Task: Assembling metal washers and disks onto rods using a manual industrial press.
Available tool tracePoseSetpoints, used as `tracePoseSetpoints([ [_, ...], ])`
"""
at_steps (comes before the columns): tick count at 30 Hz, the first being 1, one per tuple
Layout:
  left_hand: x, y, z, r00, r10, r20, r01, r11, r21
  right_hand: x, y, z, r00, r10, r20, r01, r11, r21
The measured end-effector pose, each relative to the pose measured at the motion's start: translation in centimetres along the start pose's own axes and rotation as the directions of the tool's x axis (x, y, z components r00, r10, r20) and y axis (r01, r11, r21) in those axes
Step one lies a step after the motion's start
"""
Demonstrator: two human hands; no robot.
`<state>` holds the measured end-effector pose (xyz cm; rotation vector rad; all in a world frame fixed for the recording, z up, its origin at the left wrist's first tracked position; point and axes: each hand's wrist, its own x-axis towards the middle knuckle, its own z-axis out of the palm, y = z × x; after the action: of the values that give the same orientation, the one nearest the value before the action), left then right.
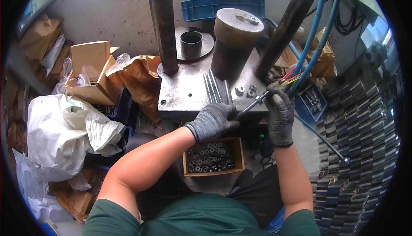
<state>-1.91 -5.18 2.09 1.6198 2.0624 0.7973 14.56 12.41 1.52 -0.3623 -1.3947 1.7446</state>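
Observation:
Both hands wear dark grey gloves. My left hand (213,121) grips the near end of a thin metal rod (254,103) at the front edge of a grey steel press plate (182,96). My right hand (280,115) pinches the same rod near its far end, where a small washer sits on it. Several more rods (213,88) lie side by side on the plate. Two loose washers (245,91) rest just right of them. Below my hands an open cardboard box (213,155) holds several dark washers.
A heavy steel cylinder (234,42) and two dark columns (163,25) rise from the plate. Blue hoses (316,34) run down at right. Stacked dark metal blocks (356,150) fill the right side. White sacks (64,133), cardboard boxes (90,70) and a blue crate (221,7) crowd the left and back.

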Motion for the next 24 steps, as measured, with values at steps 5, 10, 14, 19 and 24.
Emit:
tracePoseSetpoints([
  [5, -0.1, 0.1, -0.1, 1.0, -0.001, -0.004, 0.001, 1.0, -0.027, 0.4, 0.5, -0.3, 0.934, 0.35, -0.072, -0.349, 0.937, 0.026],
  [10, -0.4, 0.9, -0.6, 1.0, -0.001, 0.02, 0.002, 1.0, -0.031, -0.3, 0.5, 0.4, 0.935, 0.333, 0.123, -0.336, 0.942, 0.002],
  [14, -0.3, 0.5, -0.4, 1.0, 0.01, 0.014, -0.01, 1.0, -0.016, -0.7, 0.1, 1.1, 0.945, 0.304, 0.123, -0.304, 0.952, -0.018],
  [19, -0.4, -0.2, 0.1, 0.998, 0.057, -0.013, -0.058, 0.995, -0.077, -1.0, 0.4, 1.9, 0.957, 0.279, 0.08, -0.241, 0.918, -0.316],
  [24, -0.5, -0.3, 0.8, 0.967, 0.188, -0.172, -0.23, 0.936, -0.266, -2.4, 2.3, 2.3, 0.897, 0.385, 0.22, -0.297, 0.89, -0.345],
])
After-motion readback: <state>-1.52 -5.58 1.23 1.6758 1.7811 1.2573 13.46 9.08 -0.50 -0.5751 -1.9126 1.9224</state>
